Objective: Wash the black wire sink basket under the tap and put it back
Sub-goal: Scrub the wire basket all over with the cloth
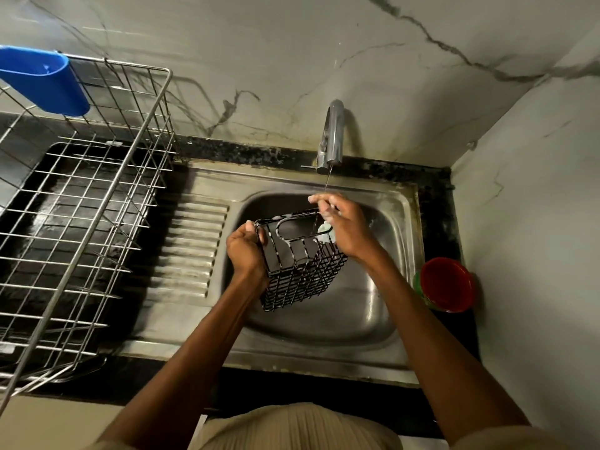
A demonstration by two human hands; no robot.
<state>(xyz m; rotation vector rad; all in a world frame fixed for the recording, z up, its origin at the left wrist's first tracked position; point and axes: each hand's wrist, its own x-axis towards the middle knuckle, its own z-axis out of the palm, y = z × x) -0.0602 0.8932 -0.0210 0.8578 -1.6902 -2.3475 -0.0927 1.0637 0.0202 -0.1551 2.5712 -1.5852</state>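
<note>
The black wire sink basket hangs tilted over the steel sink bowl, with white suds on its upper rim. My left hand grips its left end. My right hand is at the basket's top right corner, its soapy fingers curled round a pale scrubber pressed against the wires. The chrome tap stands behind the sink, and a thin stream of water falls from it onto my right fingers.
A large steel wire dish rack fills the counter on the left, with a blue plastic holder hung on its far rim. The ribbed drainboard lies between rack and bowl. A red tub sits right of the sink by the wall.
</note>
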